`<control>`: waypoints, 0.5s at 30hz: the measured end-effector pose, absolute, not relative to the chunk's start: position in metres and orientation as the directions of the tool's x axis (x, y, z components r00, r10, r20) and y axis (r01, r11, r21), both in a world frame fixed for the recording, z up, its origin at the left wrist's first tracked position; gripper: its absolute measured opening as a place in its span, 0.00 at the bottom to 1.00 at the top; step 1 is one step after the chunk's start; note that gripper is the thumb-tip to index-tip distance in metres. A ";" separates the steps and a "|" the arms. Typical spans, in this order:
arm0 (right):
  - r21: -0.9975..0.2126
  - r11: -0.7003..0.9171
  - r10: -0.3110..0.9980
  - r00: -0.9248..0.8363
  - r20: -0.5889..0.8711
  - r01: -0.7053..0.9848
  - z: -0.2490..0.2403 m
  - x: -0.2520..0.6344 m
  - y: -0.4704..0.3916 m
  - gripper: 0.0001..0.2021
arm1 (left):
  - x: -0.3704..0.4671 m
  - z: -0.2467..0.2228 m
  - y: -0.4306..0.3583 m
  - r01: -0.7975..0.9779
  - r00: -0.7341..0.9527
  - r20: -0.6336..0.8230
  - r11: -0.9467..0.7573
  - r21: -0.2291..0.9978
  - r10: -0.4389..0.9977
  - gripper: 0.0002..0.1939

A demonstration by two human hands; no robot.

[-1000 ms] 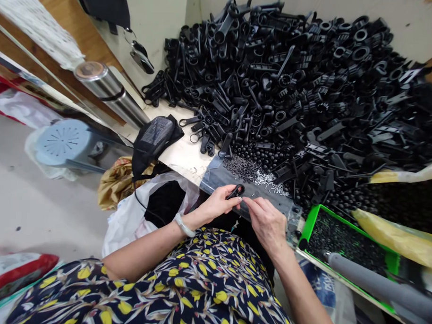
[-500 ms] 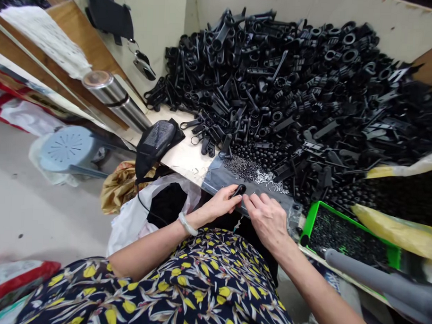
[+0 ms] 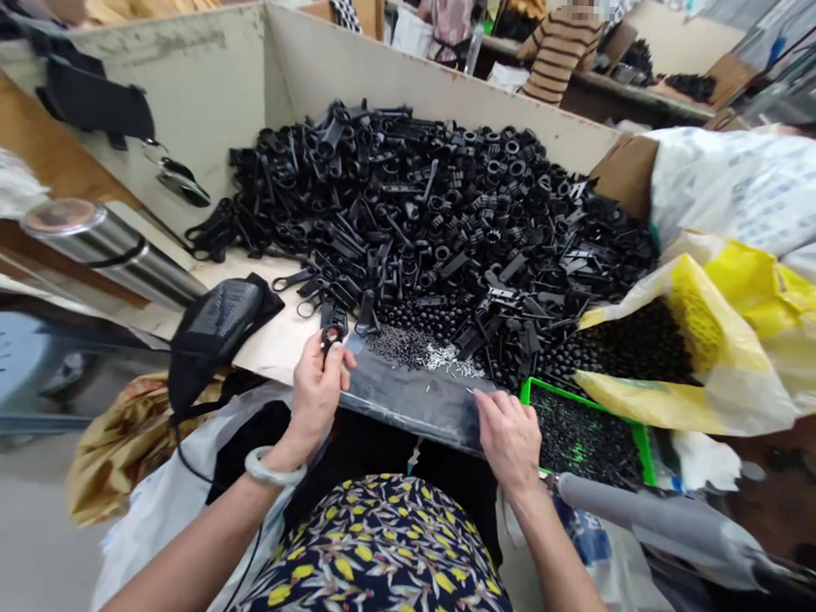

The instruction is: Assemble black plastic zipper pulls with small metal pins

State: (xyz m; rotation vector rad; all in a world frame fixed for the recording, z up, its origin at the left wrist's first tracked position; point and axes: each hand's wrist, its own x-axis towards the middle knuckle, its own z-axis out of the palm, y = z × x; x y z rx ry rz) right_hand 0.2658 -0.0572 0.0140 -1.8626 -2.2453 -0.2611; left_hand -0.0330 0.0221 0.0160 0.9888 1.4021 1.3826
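My left hand (image 3: 320,383) is closed on a black plastic part with a ring end (image 3: 334,333), over the left end of the grey work strip (image 3: 405,400). Similar finished-looking black parts (image 3: 345,290) lie just beyond it. My right hand (image 3: 510,437) is at the strip's right end, thumb and fingertips pinched on a thin silvery pin (image 3: 470,391). Between the hands, a small heap of silvery pins (image 3: 446,359) lies beside a patch of tiny dark pieces (image 3: 399,344). Black balls (image 3: 427,317) spread behind these.
A large heap of black plastic parts (image 3: 412,199) fills the bench. At right are a green tray (image 3: 646,453), a yellow-and-white bag (image 3: 734,353) and a grey padded bar (image 3: 648,509). At left stand a steel flask (image 3: 125,251) and a black mesh pouch (image 3: 216,322). A person in stripes (image 3: 560,52) is beyond the partition.
My hands were together at the strip's middle and are now apart. The left has moved left with the black part; the right has moved right and pinches a pin. The view has tilted up.
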 end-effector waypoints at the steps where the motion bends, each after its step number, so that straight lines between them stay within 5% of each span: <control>1: -0.011 0.150 0.944 -0.140 0.300 0.989 0.008 0.270 -0.055 0.12 | -0.033 0.016 0.020 -0.045 -0.267 -0.067 0.057 0.997 0.961 0.14; 8: -0.182 0.269 0.893 -0.174 0.416 0.946 0.032 0.232 0.029 0.15 | 0.005 0.016 -0.003 -0.252 0.040 -0.299 0.299 0.920 0.954 0.18; 15: -0.025 0.258 0.924 -0.239 0.300 0.966 0.023 0.204 0.138 0.11 | 0.011 0.026 -0.002 -0.414 0.295 -0.482 0.565 0.714 0.825 0.22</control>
